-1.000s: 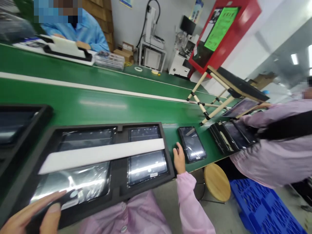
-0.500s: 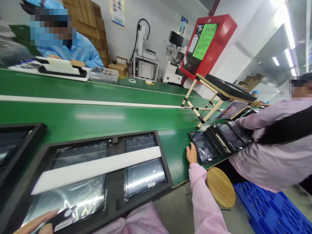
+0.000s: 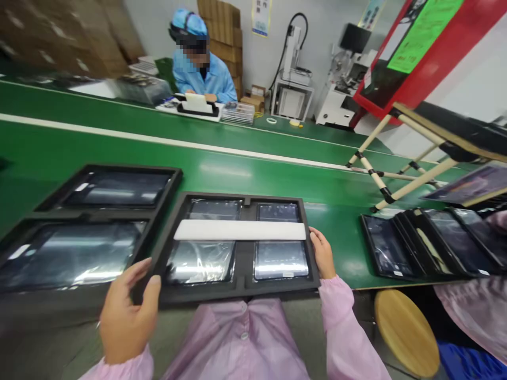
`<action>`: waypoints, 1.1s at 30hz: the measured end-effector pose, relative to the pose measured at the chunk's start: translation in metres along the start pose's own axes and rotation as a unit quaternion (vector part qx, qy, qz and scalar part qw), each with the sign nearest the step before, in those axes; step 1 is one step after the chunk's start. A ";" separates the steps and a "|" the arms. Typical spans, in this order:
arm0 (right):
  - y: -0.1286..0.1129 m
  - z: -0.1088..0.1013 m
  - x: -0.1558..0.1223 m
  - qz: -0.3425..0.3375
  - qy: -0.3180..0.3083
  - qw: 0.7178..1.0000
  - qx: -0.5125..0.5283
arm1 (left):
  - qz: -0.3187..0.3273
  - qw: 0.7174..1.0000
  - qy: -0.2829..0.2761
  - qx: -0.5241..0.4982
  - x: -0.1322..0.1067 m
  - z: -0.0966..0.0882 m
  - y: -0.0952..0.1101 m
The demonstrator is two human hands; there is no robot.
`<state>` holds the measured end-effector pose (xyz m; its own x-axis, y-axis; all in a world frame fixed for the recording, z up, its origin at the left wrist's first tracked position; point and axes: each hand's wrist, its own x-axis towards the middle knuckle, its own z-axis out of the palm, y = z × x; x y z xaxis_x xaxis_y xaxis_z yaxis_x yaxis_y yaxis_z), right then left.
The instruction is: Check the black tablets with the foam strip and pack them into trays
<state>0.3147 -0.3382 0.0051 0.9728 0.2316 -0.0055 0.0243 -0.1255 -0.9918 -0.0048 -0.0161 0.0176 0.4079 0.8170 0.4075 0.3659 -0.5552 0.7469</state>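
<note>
A black foam tray (image 3: pixel 243 293) lies on the green bench in front of me, holding two bagged tablets under a white foam strip (image 3: pixel 240 230). My left hand (image 3: pixel 127 311) grips the tray's near left corner, thumb on top. My right hand (image 3: pixel 324 253) holds the tray's right edge, fingers curled against it. The tray's near edge overhangs the bench toward my pink smock.
Two more black trays (image 3: pixel 91 211) with tablets sit to the left. Several tablets (image 3: pixel 428 243) lean in a row at the right, by a co-worker's pink sleeve (image 3: pixel 471 311). A wooden stool (image 3: pixel 404 330) stands below. A person in blue sits across the green conveyor (image 3: pixel 237 158).
My right hand has left the lone tablet at the right and come back to the tray's right edge. My left hand now grips the tray's corner. My view has swung left.
</note>
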 end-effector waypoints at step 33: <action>-0.049 -0.032 -0.007 -0.049 -0.132 0.919 -0.369 | -0.078 0.980 -0.185 0.004 0.108 -0.043 0.023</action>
<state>0.3139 -0.3647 0.0581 0.8700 0.4906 -0.0491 0.3529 -0.6892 -0.6328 0.0116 0.0661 0.1019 0.6219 0.7801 0.0685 0.4536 -0.4302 0.7805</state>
